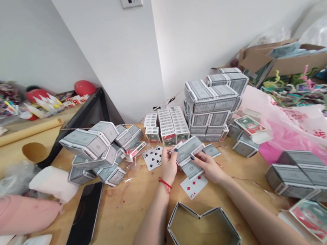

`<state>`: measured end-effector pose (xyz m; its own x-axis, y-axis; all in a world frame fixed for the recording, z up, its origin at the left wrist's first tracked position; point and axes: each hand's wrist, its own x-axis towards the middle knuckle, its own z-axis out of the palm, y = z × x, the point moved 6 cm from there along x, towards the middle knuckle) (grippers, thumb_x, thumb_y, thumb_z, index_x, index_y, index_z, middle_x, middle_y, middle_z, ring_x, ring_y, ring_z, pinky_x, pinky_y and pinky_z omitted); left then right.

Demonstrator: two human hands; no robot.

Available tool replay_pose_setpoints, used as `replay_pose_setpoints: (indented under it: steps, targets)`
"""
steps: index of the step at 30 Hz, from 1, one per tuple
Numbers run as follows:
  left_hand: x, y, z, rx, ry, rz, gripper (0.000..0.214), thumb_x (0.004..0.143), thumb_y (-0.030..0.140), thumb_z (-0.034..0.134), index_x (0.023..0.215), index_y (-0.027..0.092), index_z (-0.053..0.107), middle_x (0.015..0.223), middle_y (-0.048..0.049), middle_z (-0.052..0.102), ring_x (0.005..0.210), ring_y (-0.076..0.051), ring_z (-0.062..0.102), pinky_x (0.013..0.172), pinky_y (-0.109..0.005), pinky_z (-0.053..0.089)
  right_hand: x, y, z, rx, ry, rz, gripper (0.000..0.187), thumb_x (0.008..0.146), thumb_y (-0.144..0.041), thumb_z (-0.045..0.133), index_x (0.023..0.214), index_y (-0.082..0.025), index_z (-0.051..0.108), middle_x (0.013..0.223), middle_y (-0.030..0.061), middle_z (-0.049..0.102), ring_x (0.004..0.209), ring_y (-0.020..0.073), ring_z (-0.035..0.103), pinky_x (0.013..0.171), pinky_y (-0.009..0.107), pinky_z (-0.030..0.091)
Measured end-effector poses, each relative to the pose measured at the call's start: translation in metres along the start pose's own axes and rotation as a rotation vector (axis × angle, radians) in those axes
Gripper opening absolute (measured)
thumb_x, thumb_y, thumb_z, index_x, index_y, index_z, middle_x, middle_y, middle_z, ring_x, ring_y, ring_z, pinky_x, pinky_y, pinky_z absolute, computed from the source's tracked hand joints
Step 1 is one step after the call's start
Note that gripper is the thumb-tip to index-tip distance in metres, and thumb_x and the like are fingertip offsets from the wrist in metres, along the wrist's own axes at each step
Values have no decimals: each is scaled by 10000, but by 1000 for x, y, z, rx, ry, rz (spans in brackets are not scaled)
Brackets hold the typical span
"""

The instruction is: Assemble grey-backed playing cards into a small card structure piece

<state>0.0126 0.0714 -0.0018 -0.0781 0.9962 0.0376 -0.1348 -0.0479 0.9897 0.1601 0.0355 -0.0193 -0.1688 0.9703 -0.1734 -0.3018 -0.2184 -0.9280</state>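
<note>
My left hand, with a red string round its wrist, is closed on a fan of grey-backed playing cards. My right hand pinches a few more grey-backed cards just below that fan. Under both hands lies a face-up red diamonds card. A face-up spades card lies left of my left hand. A heart-shaped frame made of cards stands on the table between my forearms.
Piles of card boxes sit at left, a taller stack behind the hands, more boxes at right. A black phone lies at left, pink plastic at right. The wooden table is cluttered with craft materials.
</note>
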Motion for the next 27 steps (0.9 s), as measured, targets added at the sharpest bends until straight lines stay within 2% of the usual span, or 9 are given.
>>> replay_pose_setpoints:
  steps: [2, 5, 8, 12, 15, 18, 21, 27]
  targets:
    - [-3, 1, 7, -22, -100, -16, 142, 674, 240, 597, 772, 167, 524, 697, 10, 559, 617, -107, 513, 569, -214, 392, 2, 3, -2, -86, 41, -3, 412, 644, -496, 658, 851, -142, 619, 760, 83, 677, 674, 222, 625, 617, 326, 484]
    - [-6, -2, 14, -173, -231, -142, 178, 706, 324, 576, 777, 163, 550, 638, 15, 550, 519, -97, 485, 507, -223, 380, 4, 2, -5, -148, 35, -15, 435, 631, -539, 645, 780, -130, 627, 685, 75, 670, 591, 200, 606, 549, 301, 474]
    - [-6, -6, 14, -284, -267, -283, 231, 706, 366, 576, 811, 160, 589, 636, 11, 562, 496, -96, 481, 473, -225, 375, 4, 0, -9, -233, 30, -8, 443, 615, -568, 637, 674, -130, 614, 571, 48, 627, 492, 158, 547, 454, 258, 421]
    - [-5, -11, 11, -256, -346, -427, 291, 632, 333, 675, 851, 144, 648, 642, -1, 591, 541, -96, 501, 507, -219, 394, 1, -5, -7, -310, -8, -27, 438, 626, -564, 627, 595, -130, 579, 499, 14, 556, 427, 98, 445, 403, 221, 344]
    - [-7, -11, 11, -249, -432, -485, 304, 606, 323, 715, 830, 122, 672, 679, -31, 624, 614, -106, 534, 606, -237, 429, -1, -9, -4, -338, -39, -58, 419, 636, -536, 633, 576, -130, 552, 482, -11, 501, 410, 65, 368, 387, 206, 293]
    - [-9, -11, 11, -235, -472, -513, 303, 580, 320, 740, 797, 117, 681, 716, -53, 645, 662, -123, 559, 670, -263, 436, -1, -9, -5, -361, -43, -63, 412, 638, -510, 640, 523, -141, 497, 454, -36, 425, 401, 49, 301, 374, 201, 237]
    - [-9, -11, 12, -209, -493, -500, 270, 568, 317, 744, 743, 120, 680, 709, -52, 645, 659, -125, 560, 670, -267, 426, -1, -7, -8, -386, -23, -71, 422, 630, -490, 652, 479, -163, 431, 427, -55, 346, 398, 44, 247, 372, 205, 196]
    - [-4, -11, 10, -21, -457, -372, 224, 596, 324, 698, 651, 112, 653, 588, -26, 581, 532, -95, 463, 514, -231, 342, -2, -7, -5, -442, -15, -62, 412, 641, -459, 648, 470, -176, 401, 421, -63, 311, 397, 44, 215, 376, 210, 171]
